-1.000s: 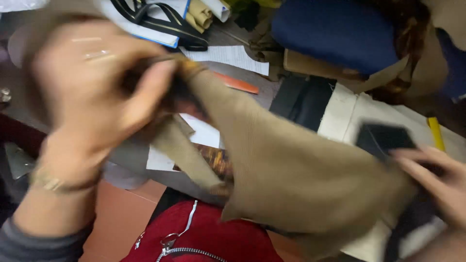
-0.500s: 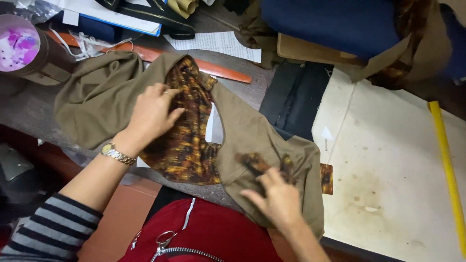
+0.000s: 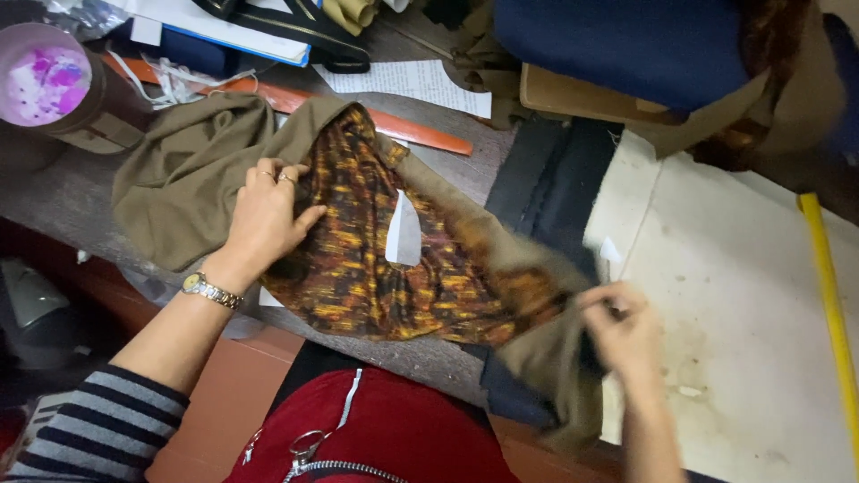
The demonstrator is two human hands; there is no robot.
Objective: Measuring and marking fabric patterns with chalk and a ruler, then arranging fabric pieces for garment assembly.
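Note:
An olive-brown cloth piece [image 3: 188,179] with an orange and brown patterned lining [image 3: 376,259] lies spread on the grey worktable [image 3: 63,197]. My left hand [image 3: 266,215], with rings and a wristwatch, presses flat on the cloth where olive meets pattern. My right hand [image 3: 624,333] pinches the right end of the cloth near the table's edge, pulling it out sideways. A white gap [image 3: 404,231] shows in the middle of the lining.
An orange ruler [image 3: 420,132] and papers [image 3: 407,82] lie behind the cloth. A purple-stained round tub [image 3: 45,76] stands at back left. Dark fabric [image 3: 546,179], a white stained board [image 3: 743,295], a yellow stick [image 3: 828,286] and blue cloth [image 3: 626,45] are on the right.
The cloth, bunched and lifted one second ago, now lies flat. My right hand has drawn the right end further right, exposing more patterned lining. My left hand stays pressed on it.

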